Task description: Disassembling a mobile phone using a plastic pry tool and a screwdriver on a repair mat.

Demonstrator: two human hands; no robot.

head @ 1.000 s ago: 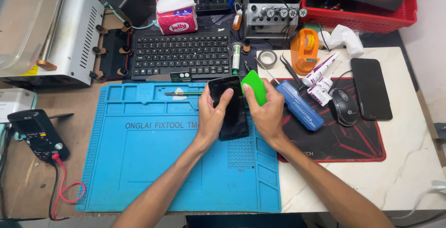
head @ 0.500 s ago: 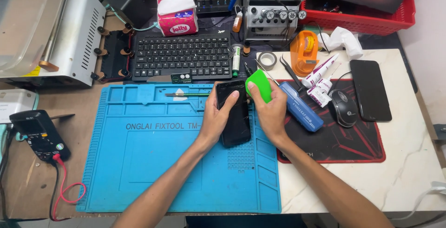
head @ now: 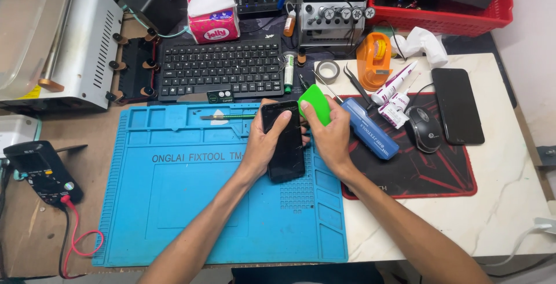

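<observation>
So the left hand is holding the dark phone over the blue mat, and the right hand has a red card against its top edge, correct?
Not quite: the card is green, not red, as the head view shows. The rest holds: the left hand holds the dark phone over the blue mat, and the right hand has the card at its top edge.

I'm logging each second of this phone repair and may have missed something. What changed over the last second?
Little. The left hand keeps its grip on the black phone, which has tilted slightly more upright over the blue mat. The right hand still holds the green card at the phone's upper right edge. Nothing was let go; the keyboard and blue tool stayed put.
</observation>
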